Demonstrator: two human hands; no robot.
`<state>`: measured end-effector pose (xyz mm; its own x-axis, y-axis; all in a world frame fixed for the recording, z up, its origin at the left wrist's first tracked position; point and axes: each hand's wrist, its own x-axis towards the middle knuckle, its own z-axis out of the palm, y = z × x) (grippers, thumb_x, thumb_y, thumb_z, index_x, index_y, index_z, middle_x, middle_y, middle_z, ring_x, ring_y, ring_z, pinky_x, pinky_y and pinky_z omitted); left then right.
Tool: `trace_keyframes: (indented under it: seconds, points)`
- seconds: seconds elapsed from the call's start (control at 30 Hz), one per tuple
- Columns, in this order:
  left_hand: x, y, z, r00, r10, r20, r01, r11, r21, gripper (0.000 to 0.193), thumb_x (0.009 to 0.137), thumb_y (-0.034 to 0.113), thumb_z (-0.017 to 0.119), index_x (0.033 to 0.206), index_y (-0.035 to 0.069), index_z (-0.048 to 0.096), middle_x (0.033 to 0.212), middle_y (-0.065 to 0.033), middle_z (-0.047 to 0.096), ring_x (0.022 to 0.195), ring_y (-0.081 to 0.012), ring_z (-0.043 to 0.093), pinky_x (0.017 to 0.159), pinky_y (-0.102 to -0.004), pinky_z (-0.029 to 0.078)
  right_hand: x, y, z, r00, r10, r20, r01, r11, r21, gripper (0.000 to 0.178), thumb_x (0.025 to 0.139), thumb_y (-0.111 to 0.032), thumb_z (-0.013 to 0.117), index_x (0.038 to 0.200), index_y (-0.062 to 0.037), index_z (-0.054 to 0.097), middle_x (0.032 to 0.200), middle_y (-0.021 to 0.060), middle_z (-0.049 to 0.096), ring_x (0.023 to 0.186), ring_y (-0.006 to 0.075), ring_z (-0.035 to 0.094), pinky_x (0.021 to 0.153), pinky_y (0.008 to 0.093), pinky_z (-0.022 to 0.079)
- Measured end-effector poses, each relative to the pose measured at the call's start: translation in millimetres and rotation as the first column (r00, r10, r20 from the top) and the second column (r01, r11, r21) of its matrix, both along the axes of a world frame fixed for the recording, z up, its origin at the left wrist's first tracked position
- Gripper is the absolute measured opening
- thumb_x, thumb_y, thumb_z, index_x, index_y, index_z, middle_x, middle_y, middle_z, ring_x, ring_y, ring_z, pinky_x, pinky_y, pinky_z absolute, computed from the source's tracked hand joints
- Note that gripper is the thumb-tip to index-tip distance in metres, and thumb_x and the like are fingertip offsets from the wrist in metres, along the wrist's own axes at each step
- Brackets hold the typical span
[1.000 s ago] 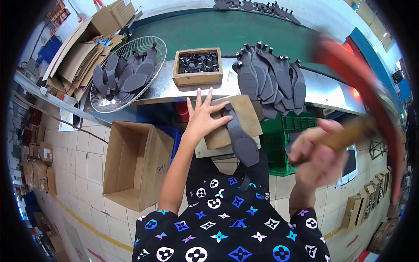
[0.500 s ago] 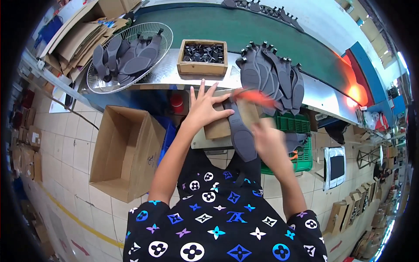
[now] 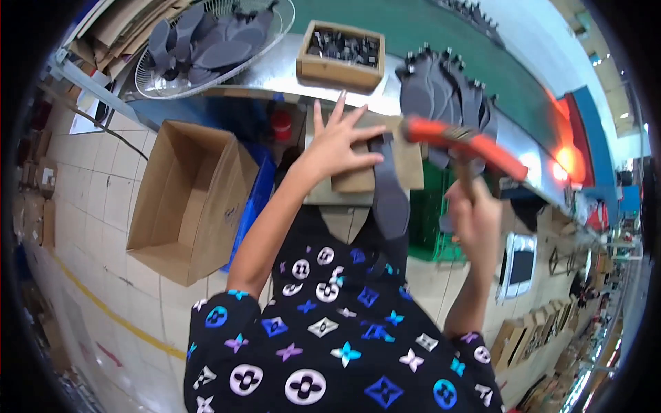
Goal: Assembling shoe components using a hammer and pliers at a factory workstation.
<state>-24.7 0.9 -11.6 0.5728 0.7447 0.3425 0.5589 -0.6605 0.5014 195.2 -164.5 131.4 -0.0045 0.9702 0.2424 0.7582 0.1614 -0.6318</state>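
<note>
A dark grey shoe sole lies lengthwise on a cardboard-covered work block, its wide toe end toward my lap. My left hand is spread open, with thumb and forefinger on either side of the sole's narrow heel end. A small dark piece at that end is partly hidden by the fingers. My right hand is closed round the handle of a hammer with an orange-red head. The head is raised, apart from the sole and to its right.
A wooden box of small black pieces stands on the metal bench edge. Left of it is a wire basket of soles; right, a pile of heeled soles. A cardboard box and a green crate flank me.
The hammer has moved right and away from the sole's heel end, with my right hand. My left hand stays at the sole. The whole view has shifted slightly.
</note>
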Motion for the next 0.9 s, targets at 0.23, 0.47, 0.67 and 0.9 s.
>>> trace_keyframes:
  seconds: [0.23,0.47,0.67,0.9]
  points:
    - [-1.2,-49.1,28.0,0.899,-0.254,0.357,0.268,0.963,0.012,0.025,0.090,0.027,0.068,0.101,0.005,0.075,0.090,-0.0084,0.073,0.089,-0.0244,0.069,0.085,-0.0385,0.051,8.1,26.5,-24.0,0.984,-0.174,0.045,0.166,0.975,0.145,0.019,0.096,-0.015,0.064,0.109,-0.0010,0.065,0.074,0.0143,0.065,0.058,0.0229,0.061,0.057,0.0334,0.048]
    - [-25.7,-128.5,130.1,0.713,-0.075,0.697,0.602,0.575,-0.554,0.024,0.094,0.011,0.066,0.079,-0.007,0.064,0.066,-0.0117,0.060,0.058,-0.0181,0.058,0.056,-0.0307,0.045,-1.4,50.0,-64.1,0.868,0.259,0.424,-0.253,0.965,-0.073,0.042,0.085,-0.016,0.071,0.124,-0.0060,0.061,0.101,0.0098,0.058,0.095,0.0289,0.060,0.080,0.0401,0.052]
    - [-20.4,-133.5,132.6,0.749,0.056,0.660,0.590,0.398,-0.703,0.025,0.091,0.009,0.059,0.091,-0.010,0.074,0.086,-0.0194,0.074,0.075,-0.0225,0.072,0.070,-0.0303,0.056,-10.9,37.9,-39.0,0.950,0.284,0.129,-0.269,0.955,-0.123,0.033,0.091,-0.015,0.067,0.121,-0.0031,0.064,0.136,0.0121,0.058,0.119,0.0327,0.059,0.097,0.0396,0.050]
    - [-11.2,-137.4,132.0,0.715,0.021,0.699,0.625,0.427,-0.653,0.020,0.096,0.011,0.063,0.097,-0.006,0.074,0.072,-0.0095,0.066,0.062,-0.0124,0.061,0.059,-0.0251,0.047,-22.4,13.2,-35.6,0.302,0.381,-0.874,-0.473,0.856,0.210,0.025,0.095,-0.022,0.067,0.095,0.0027,0.071,0.096,0.0226,0.073,0.087,0.0331,0.071,0.080,0.0439,0.055]
